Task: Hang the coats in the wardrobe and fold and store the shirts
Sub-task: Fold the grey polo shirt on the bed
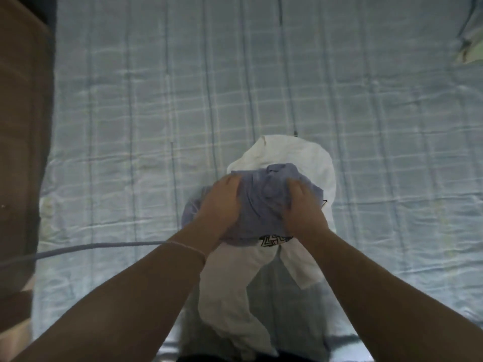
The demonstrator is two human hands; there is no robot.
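Note:
A crumpled lavender-blue shirt (261,202) lies bunched on top of a white shirt (300,158) near the front middle of the bed. My left hand (222,207) clutches the lavender shirt's left side. My right hand (303,207) grips its right side, fingers dug into the cloth. The white shirt spreads out beyond and below the lavender one, and a black zigzag print (274,241) shows on it just under my hands. More white cloth (230,304) hangs down toward me between my forearms.
The bed (156,113) wears a pale blue checked sheet. A brown wooden piece of furniture (23,126) stands along the left edge. A pale cord (91,247) runs from the left to my left wrist. A pillow corner (473,45) shows at the top right.

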